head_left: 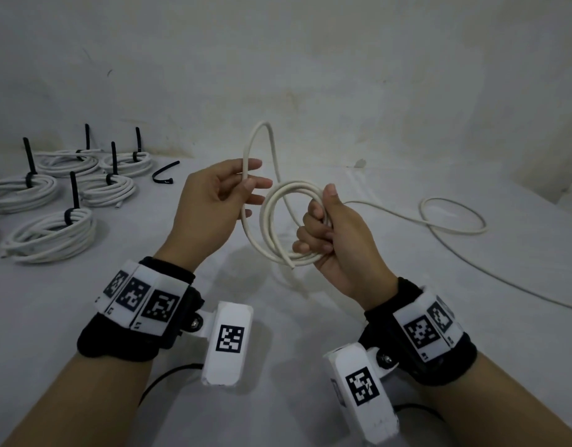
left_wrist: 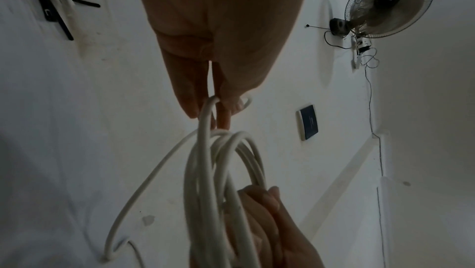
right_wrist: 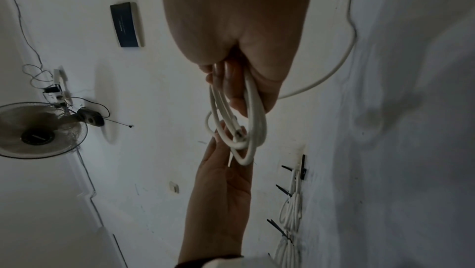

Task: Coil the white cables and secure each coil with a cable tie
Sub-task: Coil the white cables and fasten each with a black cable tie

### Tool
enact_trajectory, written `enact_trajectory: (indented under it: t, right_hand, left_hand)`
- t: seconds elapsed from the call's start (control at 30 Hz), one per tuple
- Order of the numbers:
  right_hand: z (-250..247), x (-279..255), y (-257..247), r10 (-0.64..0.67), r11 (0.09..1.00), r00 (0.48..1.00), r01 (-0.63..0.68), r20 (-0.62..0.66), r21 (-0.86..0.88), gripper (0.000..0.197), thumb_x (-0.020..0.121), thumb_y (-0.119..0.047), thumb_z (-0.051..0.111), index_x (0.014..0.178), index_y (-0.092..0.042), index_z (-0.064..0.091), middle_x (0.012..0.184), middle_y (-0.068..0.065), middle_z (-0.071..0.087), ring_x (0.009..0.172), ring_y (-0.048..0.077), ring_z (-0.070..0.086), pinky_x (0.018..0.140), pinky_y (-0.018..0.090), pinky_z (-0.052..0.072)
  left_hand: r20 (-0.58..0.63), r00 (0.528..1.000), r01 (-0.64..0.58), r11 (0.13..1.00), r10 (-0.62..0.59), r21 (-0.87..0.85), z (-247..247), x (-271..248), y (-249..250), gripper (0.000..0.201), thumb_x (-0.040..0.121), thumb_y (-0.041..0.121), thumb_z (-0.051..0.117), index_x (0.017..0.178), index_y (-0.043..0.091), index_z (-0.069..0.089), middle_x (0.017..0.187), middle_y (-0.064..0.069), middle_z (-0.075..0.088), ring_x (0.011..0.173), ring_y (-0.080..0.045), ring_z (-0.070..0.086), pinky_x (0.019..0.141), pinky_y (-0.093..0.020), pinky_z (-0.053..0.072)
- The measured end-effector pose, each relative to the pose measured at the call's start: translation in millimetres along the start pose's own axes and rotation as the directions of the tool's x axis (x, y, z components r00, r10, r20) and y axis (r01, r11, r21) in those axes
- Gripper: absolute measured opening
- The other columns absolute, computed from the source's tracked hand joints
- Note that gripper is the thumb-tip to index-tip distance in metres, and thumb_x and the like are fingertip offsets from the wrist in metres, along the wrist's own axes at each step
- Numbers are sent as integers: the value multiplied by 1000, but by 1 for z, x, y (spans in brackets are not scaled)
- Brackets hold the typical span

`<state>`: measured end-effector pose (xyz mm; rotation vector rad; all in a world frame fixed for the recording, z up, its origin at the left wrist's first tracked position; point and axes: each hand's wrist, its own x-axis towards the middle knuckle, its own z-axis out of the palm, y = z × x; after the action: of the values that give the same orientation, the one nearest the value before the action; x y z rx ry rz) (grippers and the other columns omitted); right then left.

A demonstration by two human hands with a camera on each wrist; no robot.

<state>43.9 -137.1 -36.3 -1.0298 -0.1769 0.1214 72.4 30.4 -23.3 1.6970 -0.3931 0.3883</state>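
Observation:
My right hand (head_left: 320, 221) grips a small coil of white cable (head_left: 264, 221) at its right side, held above the table; the cut end sticks out below the fist. My left hand (head_left: 250, 182) pinches a strand of the same cable between thumb and fingers, and a loop (head_left: 262, 123) arches up above it. The wrist views show the coil (left_wrist: 226, 171) (right_wrist: 250, 130) between both hands (left_wrist: 213, 101) (right_wrist: 239, 89). The rest of the cable (head_left: 421, 209) trails loose to the right across the white table.
Several finished white coils (head_left: 84, 227), each bound with a black cable tie, lie at the left of the table. One loose black tie (head_left: 168, 167) lies beside them. A white wall rises behind. A wall fan (left_wrist: 390, 2) shows in the wrist views.

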Motion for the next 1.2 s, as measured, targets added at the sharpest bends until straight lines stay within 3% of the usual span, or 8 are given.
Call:
enact_trajectory:
  t: [0.2,0.37,0.57,0.87,0.97,1.03,1.1,1.2]
  right_hand:
    - [3,-3,6,92,987,995,-84,47,-138,43,102,-38,33,68,-13,40,47,-6,25,38,7,24,47,22,37]
    - [3,-3,4,69,985,997,-63,33,-161,43,102,-37,32,67,-13,40,48,-6,24,39,8,23,47,22,37]
    - [5,-5,7,59,984,997,-49,58,-171,44,102,-39,34,68,-13,41,48,-6,24,39,7,24,47,23,38]
    - [7,-6,9,0,923,999,14,35,-384,40,101,-37,36,73,-11,45,47,-5,29,41,10,27,53,28,44]
    - [6,-6,4,-158,735,986,153,53,-660,21,101,-32,41,104,-13,50,59,-1,51,50,12,50,65,40,51]
    - [3,-7,-3,-220,607,966,242,133,-757,32,100,-29,46,130,-32,35,90,3,60,69,10,62,75,30,53]
    - [-1,-7,-9,-240,469,944,316,225,-825,52,99,-27,49,139,-47,22,118,-1,46,98,9,57,86,18,49]
    - [-6,-9,-14,-259,171,912,366,316,-915,52,96,-25,52,138,-48,31,148,-7,14,131,18,27,99,29,34]
  left_hand:
    - [106,994,19,999,-15,-40,11,-6,2,15,95,11,53,103,12,66,82,2,73,69,-16,71,65,-26,58]
    - [179,984,-21,999,13,39,18,-8,2,30,103,17,35,109,12,63,61,8,61,51,-6,51,53,-22,49]
    - [320,946,65,998,-55,-20,19,-11,9,52,82,51,39,96,4,55,59,0,36,47,-6,35,46,-20,38]
    - [244,958,140,988,-153,70,20,-9,2,34,99,32,41,77,8,52,46,9,41,39,-10,42,44,-25,44]
    - [205,968,120,986,-142,116,21,-10,4,35,99,33,42,75,10,52,45,9,40,37,-9,39,42,-24,41]
    - [207,972,78,983,-112,166,21,-11,4,33,98,33,43,74,14,53,43,8,44,36,-6,40,40,-23,40]
    - [249,963,56,979,-105,198,21,-12,5,31,97,33,44,73,17,53,41,10,48,36,-4,41,40,-22,41]
    - [333,938,7,966,-96,258,21,-14,5,29,97,34,45,74,16,53,41,11,48,35,-4,42,41,-21,40]
